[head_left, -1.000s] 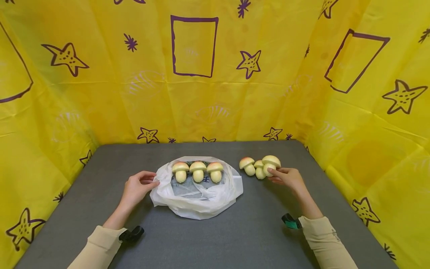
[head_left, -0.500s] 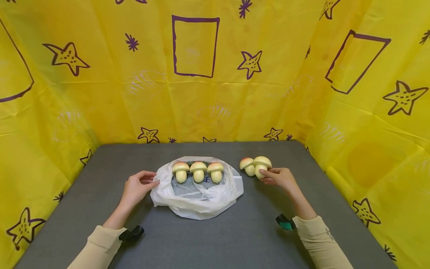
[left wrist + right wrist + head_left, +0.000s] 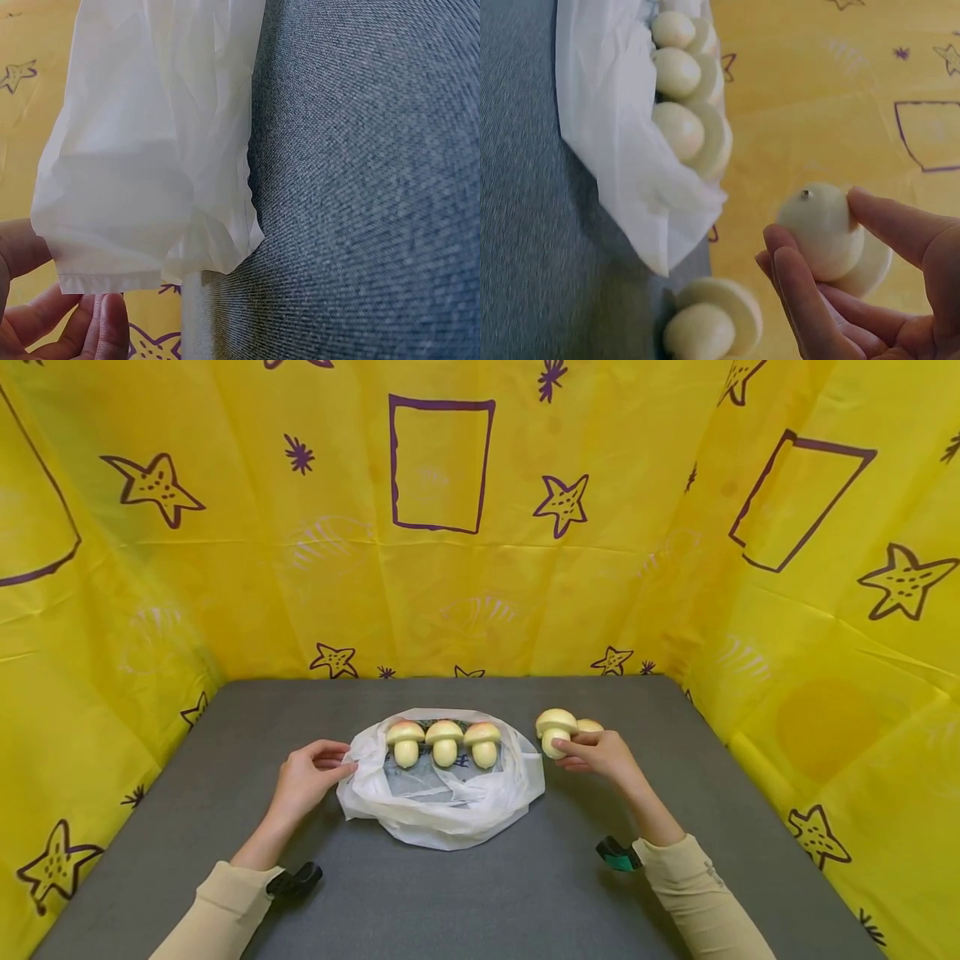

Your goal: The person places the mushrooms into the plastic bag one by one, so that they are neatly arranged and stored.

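Note:
My right hand pinches a pale yellow toy mushroom by its stem, cap up, just right of a white plastic bag. The right wrist view shows thumb and fingers around this mushroom, raised above the table. Behind the hand, part of another mushroom's cap shows. Three mushrooms with reddish-tinged caps stand in a row at the bag's opening, the middle one among them. My left hand holds the bag's left rim between thumb and fingers; in the left wrist view the bag hides part of it.
A dark grey cloth covers the table. Yellow curtains with purple drawings enclose the back and both sides. In the right wrist view, a mushroom lies on the table near the bag's corner. Black bands sit at both wrists.
My right hand has moved left with its mushroom, passing over the other loose mushrooms toward the bag. The left hand and the bag have stayed in place.

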Action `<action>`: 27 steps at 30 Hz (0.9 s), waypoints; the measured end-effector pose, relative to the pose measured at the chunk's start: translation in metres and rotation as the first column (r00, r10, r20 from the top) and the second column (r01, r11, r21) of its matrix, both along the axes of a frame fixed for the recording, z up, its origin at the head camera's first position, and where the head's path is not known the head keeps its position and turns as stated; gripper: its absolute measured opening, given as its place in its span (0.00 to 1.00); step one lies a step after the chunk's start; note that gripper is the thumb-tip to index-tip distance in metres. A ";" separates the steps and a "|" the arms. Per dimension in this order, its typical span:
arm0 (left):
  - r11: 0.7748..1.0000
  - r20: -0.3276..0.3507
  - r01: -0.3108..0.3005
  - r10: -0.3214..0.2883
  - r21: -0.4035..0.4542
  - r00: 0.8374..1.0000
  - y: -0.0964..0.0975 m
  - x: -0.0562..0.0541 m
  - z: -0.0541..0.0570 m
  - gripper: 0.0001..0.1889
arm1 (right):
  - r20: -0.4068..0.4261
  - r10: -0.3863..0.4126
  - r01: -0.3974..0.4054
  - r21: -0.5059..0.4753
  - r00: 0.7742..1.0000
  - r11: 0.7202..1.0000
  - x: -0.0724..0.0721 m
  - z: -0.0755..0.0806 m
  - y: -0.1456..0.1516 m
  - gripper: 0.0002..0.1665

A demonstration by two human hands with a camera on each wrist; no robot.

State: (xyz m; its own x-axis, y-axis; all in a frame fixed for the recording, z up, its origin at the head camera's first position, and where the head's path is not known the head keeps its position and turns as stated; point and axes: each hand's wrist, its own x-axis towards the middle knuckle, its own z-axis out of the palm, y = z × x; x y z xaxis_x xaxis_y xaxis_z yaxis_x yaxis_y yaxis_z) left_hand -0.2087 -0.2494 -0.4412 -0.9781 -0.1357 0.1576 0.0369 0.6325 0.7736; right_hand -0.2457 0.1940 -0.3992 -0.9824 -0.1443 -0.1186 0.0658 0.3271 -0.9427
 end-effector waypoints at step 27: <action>1.000 -0.001 0.000 0.000 0.010 1.000 -0.002 0.000 0.004 0.19 | -0.015 0.157 -0.157 0.048 0.987 0.987 -0.001 0.009 -0.072 0.26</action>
State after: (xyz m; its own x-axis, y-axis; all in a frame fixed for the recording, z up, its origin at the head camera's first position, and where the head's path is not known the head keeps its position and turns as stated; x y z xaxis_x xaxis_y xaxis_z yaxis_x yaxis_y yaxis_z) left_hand -0.2090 -0.2510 -0.4377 -0.9780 -0.1370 0.1571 0.0378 0.6247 0.7800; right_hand -0.2472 0.1221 -0.3899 -0.9501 -0.2917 -0.1108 -0.0072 0.3754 -0.9268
